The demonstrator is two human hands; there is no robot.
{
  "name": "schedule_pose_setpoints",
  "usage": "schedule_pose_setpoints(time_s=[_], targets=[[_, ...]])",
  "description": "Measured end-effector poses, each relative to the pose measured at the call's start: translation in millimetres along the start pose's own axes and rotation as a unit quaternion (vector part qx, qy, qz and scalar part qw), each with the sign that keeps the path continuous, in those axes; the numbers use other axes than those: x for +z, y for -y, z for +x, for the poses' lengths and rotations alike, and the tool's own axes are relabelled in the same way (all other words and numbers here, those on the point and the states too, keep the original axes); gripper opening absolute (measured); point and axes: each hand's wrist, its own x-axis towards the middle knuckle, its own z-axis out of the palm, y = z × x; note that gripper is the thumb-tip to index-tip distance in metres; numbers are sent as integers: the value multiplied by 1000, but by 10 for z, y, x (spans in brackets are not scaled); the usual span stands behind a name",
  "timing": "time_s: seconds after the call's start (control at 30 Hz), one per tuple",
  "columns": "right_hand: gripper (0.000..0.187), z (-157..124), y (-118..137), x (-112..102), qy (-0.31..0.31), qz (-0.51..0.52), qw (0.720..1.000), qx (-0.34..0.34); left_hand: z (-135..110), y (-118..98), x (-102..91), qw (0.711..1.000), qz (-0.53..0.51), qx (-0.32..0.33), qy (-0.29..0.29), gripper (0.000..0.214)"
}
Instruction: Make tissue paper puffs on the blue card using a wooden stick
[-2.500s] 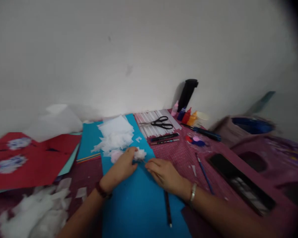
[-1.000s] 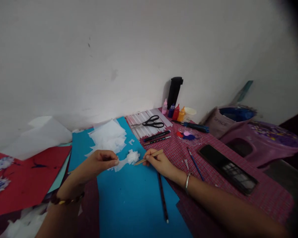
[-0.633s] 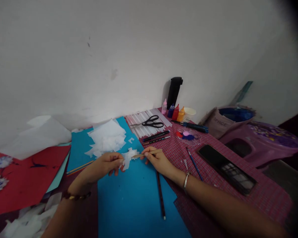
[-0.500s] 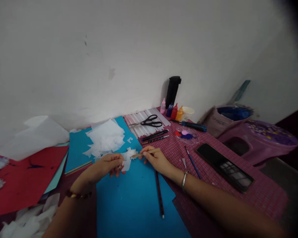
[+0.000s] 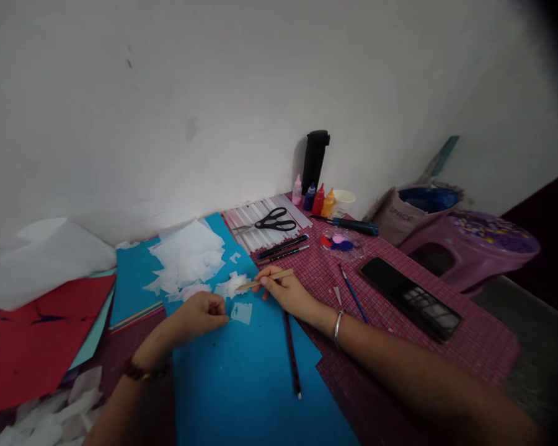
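A: What do you have in your right hand (image 5: 289, 293)?

B: You have thumb and fingers closed around a flat wooden stick (image 5: 285, 272). Its tip meets a ruffled white paper flower (image 5: 229, 285), thin and ragged at the rim, lying near the right edge of the smooth blue sheet (image 5: 242, 384), toward its far end.

A: And your left hand (image 5: 198, 319)?

B: Its fingers curl in toward the thumb. A flimsy, square-edged white scrap (image 5: 243, 313) sits just beside the fingertips; I cannot tell whether you pinch its edge.

A: What else surrounds you?

B: Past your left hand, jagged white paper pieces (image 5: 190, 254) overlap in a heap. Black-handled scissors (image 5: 276, 222) lie on ribbed white material (image 5: 260, 241) at the table's far edge. A red checked cloth (image 5: 320, 279) covers the table, and a glossy phone (image 5: 409, 297) lies near its right edge.

A: And the room?

B: A plain, pale wall (image 5: 190, 93) with smudges rises behind, and a pink plastic stool (image 5: 488, 260) stands past the table's right edge.
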Motion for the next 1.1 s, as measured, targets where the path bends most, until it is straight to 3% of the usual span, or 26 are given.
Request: schedule_pose_setpoints(time_s=[0.2,0.37,0.53,0.77,0.93,1.1], targets=[[9,8,25,6,1,-5,1000,25,-190,-114,-191,999,33,10,16,16],[9,14,26,7,0,7,999,36,-127,-91,-142,999,46,7,-19,28],[8,19,40,11,-2,15,999,49,-98,-143,-106,996,75,20,-34,26],[9,18,38,18,-2,16,999,46,-158,-285,-80,998,-20,-54,-34,26],[9,21,-5,11,0,14,999,38,-95,-245,-35,990,-119,-47,-60,22],[9,27,-15,19,-6,13,999,39,-76,-186,-63,989,-132,-43,-60,19]])
